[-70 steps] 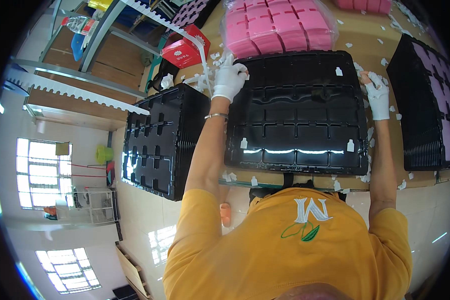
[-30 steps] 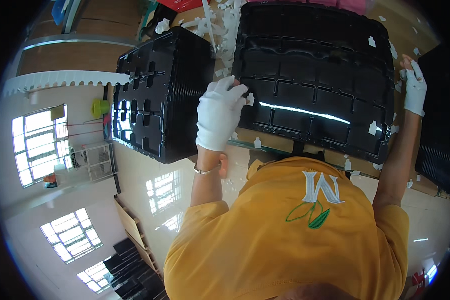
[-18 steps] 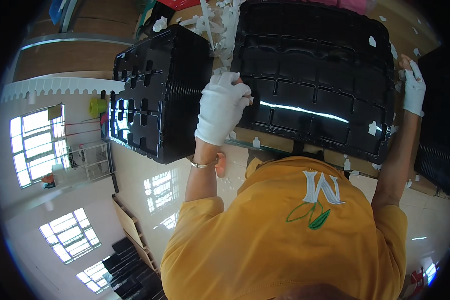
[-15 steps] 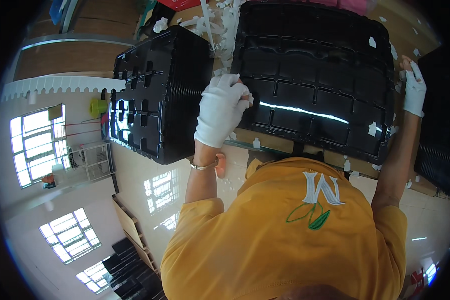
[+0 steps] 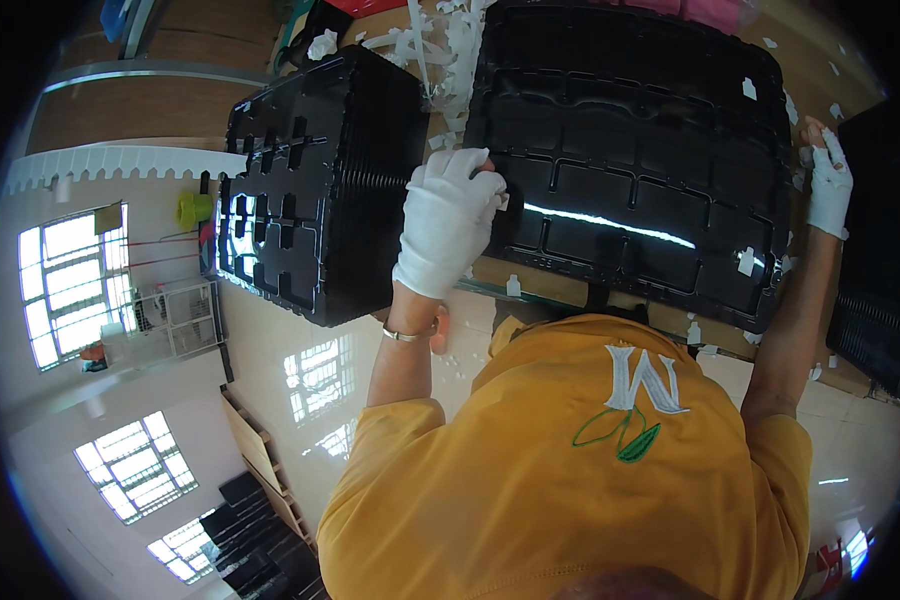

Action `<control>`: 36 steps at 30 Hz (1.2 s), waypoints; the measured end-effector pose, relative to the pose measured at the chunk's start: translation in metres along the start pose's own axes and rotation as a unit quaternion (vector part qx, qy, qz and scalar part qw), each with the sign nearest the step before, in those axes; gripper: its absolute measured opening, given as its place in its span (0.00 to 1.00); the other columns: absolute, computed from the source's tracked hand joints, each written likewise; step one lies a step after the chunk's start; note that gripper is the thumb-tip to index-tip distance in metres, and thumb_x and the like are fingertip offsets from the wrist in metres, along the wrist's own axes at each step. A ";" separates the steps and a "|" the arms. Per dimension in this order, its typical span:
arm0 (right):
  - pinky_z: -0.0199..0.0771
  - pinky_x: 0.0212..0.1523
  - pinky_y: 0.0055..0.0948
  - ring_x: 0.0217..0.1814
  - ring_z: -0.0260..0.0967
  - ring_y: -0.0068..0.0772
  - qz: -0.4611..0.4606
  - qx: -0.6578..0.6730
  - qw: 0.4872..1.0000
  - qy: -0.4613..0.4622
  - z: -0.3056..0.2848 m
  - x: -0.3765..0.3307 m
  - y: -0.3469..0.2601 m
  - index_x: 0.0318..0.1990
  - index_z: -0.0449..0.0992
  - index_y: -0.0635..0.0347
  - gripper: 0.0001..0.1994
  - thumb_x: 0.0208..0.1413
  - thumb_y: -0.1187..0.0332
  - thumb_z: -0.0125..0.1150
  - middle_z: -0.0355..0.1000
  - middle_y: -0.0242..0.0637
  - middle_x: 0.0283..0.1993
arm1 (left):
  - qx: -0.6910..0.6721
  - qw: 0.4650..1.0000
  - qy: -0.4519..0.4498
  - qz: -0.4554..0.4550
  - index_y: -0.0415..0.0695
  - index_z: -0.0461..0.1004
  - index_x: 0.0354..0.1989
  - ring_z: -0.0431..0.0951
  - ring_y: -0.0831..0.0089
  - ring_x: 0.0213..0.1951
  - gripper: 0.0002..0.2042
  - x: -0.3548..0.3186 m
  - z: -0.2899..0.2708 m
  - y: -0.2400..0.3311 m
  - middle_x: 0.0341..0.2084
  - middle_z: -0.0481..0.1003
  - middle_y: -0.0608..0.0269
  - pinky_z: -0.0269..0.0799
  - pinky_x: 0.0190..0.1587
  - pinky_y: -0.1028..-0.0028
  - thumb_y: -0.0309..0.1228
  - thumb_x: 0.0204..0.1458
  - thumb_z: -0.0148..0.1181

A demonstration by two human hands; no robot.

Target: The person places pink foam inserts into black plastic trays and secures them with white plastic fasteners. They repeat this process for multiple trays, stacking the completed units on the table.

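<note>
A large black plastic tray (image 5: 650, 140) with moulded grooves lies in front of me, its glossy surface catching a strip of light. My left hand (image 5: 450, 215), in a white glove with bare fingertips, is closed at the tray's left edge. Its fingers are curled together, and what they pinch is hidden. Beyond the tray's right edge, my right hand (image 5: 826, 180) wears a similar glove. Those fingers are bent inward beside the edge, and I cannot make out what is in them. Small white tabs (image 5: 746, 262) lie on the tray.
A tall stack of black trays (image 5: 370, 190) stands close at the left, another dark stack (image 5: 878, 310) at the far right. White scraps (image 5: 440, 60) litter the brown work surface (image 5: 535, 283). A white notched strip (image 5: 120, 163) extends left from the left stack.
The view has shifted very slightly. My left hand is a touch lower, still at the tray's left edge. The right hand and the trays hold practically the same places.
</note>
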State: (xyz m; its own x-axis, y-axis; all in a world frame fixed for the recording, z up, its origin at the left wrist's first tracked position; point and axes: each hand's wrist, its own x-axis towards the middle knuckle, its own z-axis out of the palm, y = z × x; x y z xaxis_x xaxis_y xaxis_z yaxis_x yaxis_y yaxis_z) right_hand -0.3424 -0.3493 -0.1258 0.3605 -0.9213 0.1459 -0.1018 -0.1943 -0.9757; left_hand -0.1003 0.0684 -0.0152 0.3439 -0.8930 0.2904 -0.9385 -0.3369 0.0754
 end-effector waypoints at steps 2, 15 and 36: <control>0.68 0.54 0.22 0.50 0.71 0.24 0.020 0.028 0.999 0.004 0.008 -0.008 -0.015 0.53 0.74 0.69 0.16 0.60 0.71 0.56 0.75 0.37 0.49 | 0.003 1.000 -0.011 0.000 0.46 0.77 0.28 0.74 0.58 0.41 0.08 0.001 -0.002 0.001 0.37 0.73 0.63 0.70 0.42 0.63 0.24 0.37 0.66; 0.67 0.54 0.23 0.50 0.70 0.26 -0.056 -0.023 0.998 0.000 -0.012 0.014 0.035 0.55 0.73 0.68 0.18 0.58 0.68 0.58 0.74 0.40 0.50 | -0.012 0.999 0.025 0.027 0.47 0.78 0.28 0.73 0.58 0.41 0.09 0.005 0.004 -0.002 0.37 0.72 0.62 0.68 0.41 0.62 0.22 0.35 0.67; 0.68 0.48 0.25 0.45 0.71 0.25 -0.141 -0.132 0.980 0.041 0.007 0.001 0.015 0.45 0.79 0.65 0.15 0.58 0.62 0.61 0.76 0.38 0.42 | 0.121 0.963 -0.055 -0.236 0.49 0.78 0.42 0.80 0.60 0.37 0.14 -0.014 -0.043 0.006 0.34 0.78 0.60 0.74 0.37 0.65 0.21 0.47 0.58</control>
State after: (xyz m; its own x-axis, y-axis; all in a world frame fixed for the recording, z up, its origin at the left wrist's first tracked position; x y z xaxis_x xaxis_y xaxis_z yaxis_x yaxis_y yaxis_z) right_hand -0.3367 -0.3505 -0.1421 0.3335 -0.8408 0.4265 -0.2493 -0.5149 -0.8202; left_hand -0.1123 0.0913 0.0218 0.7434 -0.6459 0.1738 -0.6475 -0.7601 -0.0552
